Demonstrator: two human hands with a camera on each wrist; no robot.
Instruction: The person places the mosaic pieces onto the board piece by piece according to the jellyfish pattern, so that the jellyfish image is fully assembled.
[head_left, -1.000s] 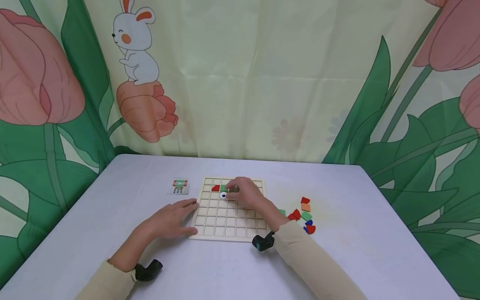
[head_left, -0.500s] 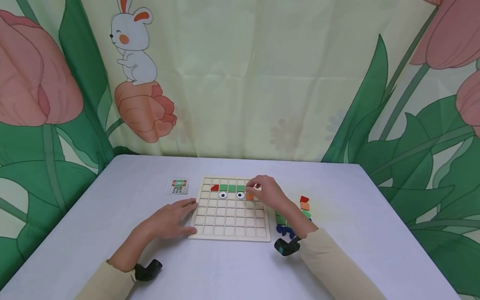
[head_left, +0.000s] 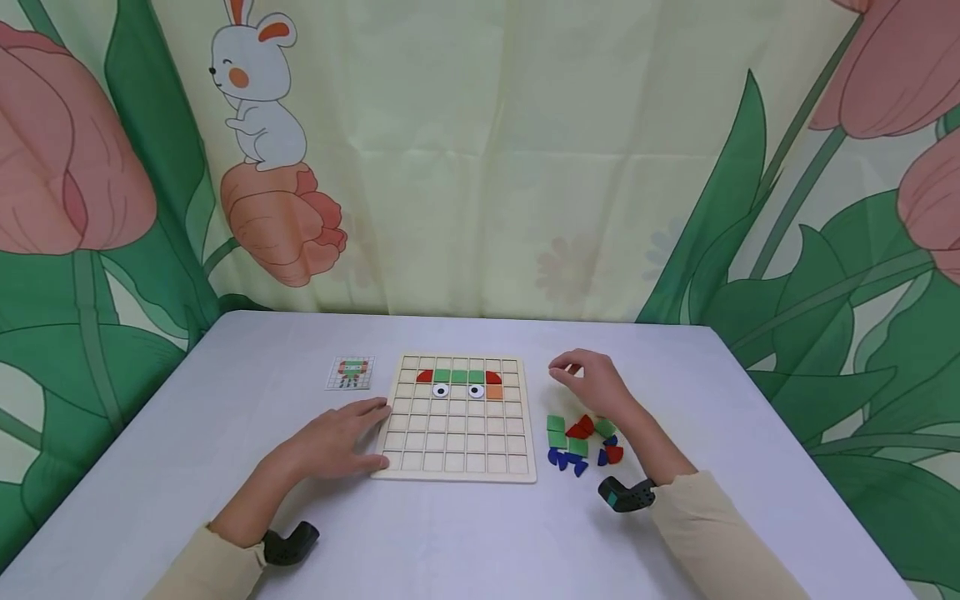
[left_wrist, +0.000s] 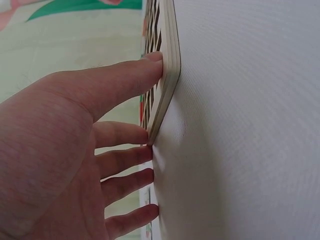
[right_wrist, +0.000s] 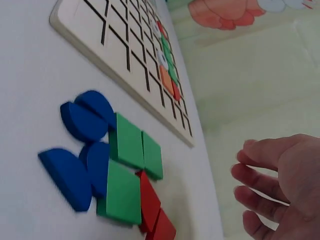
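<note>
A wooden grid board (head_left: 455,421) lies on the white table. Its upper part holds a row of green square tiles (head_left: 459,377) between a red piece (head_left: 425,377) at the left and another red piece (head_left: 492,377) at the right. Below that row are two eye pieces (head_left: 476,391) and an orange square (head_left: 494,392). My left hand (head_left: 337,437) touches the board's left edge, fingers extended, its thumb (left_wrist: 135,75) on the rim. To the right of the board, my right hand (head_left: 596,383) hovers with loosely bent fingers (right_wrist: 260,155) and nothing visible in them.
Loose pieces lie right of the board: green squares (head_left: 556,423), red pieces (head_left: 581,427) and blue pieces (head_left: 562,460). A small pattern card (head_left: 350,372) lies beyond the board's left side. A printed curtain (head_left: 465,208) hangs behind the table.
My right hand has moved right, from above the upper row to beyond the board's right side. The right-hand red piece is now uncovered on the grid. My left hand stays at the edge.
</note>
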